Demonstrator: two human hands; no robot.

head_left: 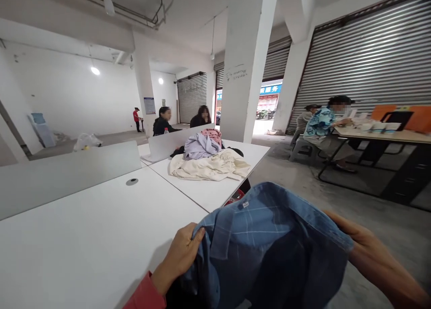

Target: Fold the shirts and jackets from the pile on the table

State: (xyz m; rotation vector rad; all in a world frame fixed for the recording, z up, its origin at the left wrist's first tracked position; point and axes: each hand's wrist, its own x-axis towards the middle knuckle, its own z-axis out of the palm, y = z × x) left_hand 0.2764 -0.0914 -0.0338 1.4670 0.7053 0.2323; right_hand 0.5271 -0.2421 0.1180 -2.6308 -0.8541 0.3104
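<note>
Blue checked cotton shirt (266, 241) is held up open in front of the camera, collar on the far side, dark inside facing the wearer's view. Its lower part hangs out of sight below the frame, so the hem can't be seen. Left hand (178, 256) pinches a bunched fold on one side. Right hand (368, 246) grips the opposite shoulder edge, thumb hard to see. Hands are spread wide, cloth fairly taut between them.

Risk: right hand sits out past the desk, over the grey concrete floor (303, 188). If that grip slips, that side could drop onto rough concrete. Soft, thin weave, so the fold bunched in the left hand may crease.

White laminate desk (84, 241) lies below left: smooth and flat, with a round dark cable grommet (132, 181) and a grey partition panel (63, 179). Farther along sits a soft heap: crumpled cream garment (208, 165), lilac shirt (202, 146), pink knit (212, 135). Heap is well apart from the hands, so low snag risk. Seated co-worker (319, 123) is at another desk, well off to the right.
</note>
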